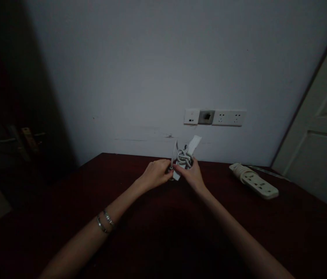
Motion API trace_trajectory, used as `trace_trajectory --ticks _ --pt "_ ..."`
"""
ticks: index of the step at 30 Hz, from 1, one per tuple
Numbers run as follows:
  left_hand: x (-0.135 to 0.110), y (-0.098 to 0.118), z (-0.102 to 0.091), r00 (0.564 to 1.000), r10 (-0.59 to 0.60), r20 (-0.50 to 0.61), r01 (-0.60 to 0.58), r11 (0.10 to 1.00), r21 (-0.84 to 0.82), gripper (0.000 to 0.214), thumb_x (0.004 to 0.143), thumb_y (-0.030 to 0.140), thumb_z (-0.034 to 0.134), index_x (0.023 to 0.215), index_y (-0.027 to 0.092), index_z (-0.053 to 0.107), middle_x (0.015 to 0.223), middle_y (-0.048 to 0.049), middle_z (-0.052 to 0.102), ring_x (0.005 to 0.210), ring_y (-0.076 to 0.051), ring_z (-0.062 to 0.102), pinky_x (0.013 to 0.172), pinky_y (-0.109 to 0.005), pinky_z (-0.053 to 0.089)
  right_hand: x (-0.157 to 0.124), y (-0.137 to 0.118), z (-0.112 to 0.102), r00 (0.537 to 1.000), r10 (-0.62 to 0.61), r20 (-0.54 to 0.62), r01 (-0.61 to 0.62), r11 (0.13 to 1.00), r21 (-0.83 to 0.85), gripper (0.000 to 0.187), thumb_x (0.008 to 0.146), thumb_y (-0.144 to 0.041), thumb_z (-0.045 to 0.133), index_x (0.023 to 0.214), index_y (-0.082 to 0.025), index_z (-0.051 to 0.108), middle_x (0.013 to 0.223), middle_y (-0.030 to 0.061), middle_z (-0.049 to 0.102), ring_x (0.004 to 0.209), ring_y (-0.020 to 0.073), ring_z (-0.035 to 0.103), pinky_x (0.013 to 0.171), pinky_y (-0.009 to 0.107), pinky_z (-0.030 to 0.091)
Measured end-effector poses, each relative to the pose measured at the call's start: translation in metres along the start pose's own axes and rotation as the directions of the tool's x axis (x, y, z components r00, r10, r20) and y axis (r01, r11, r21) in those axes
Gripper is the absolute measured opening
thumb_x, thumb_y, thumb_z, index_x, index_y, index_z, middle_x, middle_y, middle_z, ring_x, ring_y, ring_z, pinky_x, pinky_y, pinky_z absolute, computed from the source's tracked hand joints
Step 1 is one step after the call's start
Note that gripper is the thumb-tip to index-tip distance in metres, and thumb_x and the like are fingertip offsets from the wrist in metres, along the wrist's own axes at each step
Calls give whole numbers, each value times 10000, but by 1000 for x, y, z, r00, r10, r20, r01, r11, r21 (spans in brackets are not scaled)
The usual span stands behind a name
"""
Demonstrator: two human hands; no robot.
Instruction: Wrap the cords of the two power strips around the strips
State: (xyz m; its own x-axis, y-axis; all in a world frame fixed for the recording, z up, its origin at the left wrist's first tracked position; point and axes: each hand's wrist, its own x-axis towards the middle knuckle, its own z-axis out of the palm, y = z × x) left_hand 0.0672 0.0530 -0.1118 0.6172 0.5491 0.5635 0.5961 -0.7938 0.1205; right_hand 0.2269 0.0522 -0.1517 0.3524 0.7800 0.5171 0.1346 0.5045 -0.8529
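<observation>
At twelve o'clock over the desk [117, 172], the right hand [193, 176] grasps a looped white cord [184, 156], the left hand [158, 171] pinching its eight-o'clock side, and a light grip should keep loops from tightening.

Left hand [158, 172], right hand [192, 174] both gripping bundled white cable [184, 157] over dark red table [151, 232]. From hands: power strip [256, 183] at three o'clock, wall sockets [228, 118] at one.
</observation>
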Motion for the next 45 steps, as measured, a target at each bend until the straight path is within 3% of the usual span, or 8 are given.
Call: trace_trajectory --ticks 7,12,15,21,32,35,39,45 --pt "5 0 -2 969 -237 73 247 913 -323 82 692 146 550 658 125 621 607 -27 625 543 -116 548 515 -215 377 -2 6 1 991 -124 51 128 990 -64 695 507 -352 794 1131 -193 531 1026 86 637 955 255 611 844 412 489" --pt "6 -7 6 929 -333 163 360 708 -607 122 715 215 579 640 120 592 542 -10 601 430 -85 513 452 -199 382 0 -2 -3 995 -86 40 87 996 -25 697 499 -338 802 1125 -190 533 1043 87 637 958 247 609 866 405 474" --pt "6 -8 9 931 -329 160 337 602 -724 155 722 259 605 653 123 574 527 -1 597 397 -72 499 425 -185 371 2 -11 -5 998 -32 60 29 998 56 658 498 -333 804 1088 -193 547 1016 77 655 925 235 620 854 396 478" --pt "2 -6 8 927 -351 131 305 502 -809 154 711 261 634 692 125 564 458 15 575 357 -67 484 379 -164 310 2 -25 -10 984 139 111 -156 975 158 616 505 -322 802 1054 -187 560 948 50 672 843 205 631 836 378 480" --pt "0 -1 8 930 -359 78 247 453 -857 164 658 235 660 654 125 538 489 19 589 351 -76 522 351 -164 369 -1 -26 -18 867 324 380 -458 818 347 444 537 -271 779 944 -187 622 869 30 671 760 196 631 722 362 514" --pt "1 -2 11 924 -373 86 264 458 -849 162 674 236 653 673 123 539 453 26 572 340 -65 502 335 -146 339 1 -19 -17 903 289 317 -396 845 359 483 511 -273 800 948 -196 612 867 18 671 760 187 631 755 364 506" --pt "6 -6 16 891 -436 127 354 492 -795 104 699 187 615 701 126 531 418 35 559 290 -50 446 300 -133 299 1 -15 -11 983 115 140 -147 958 245 611 507 -291 803 1067 -211 571 957 30 663 855 198 623 818 362 485" --pt "12 -9 14 858 -455 238 435 398 -807 81 749 128 586 725 115 510 478 13 597 414 -105 595 383 -171 458 -10 -22 -1 994 -67 -87 64 997 -44 962 506 -326 785 1370 -210 378 1163 101 555 1092 272 519 925 425 422"
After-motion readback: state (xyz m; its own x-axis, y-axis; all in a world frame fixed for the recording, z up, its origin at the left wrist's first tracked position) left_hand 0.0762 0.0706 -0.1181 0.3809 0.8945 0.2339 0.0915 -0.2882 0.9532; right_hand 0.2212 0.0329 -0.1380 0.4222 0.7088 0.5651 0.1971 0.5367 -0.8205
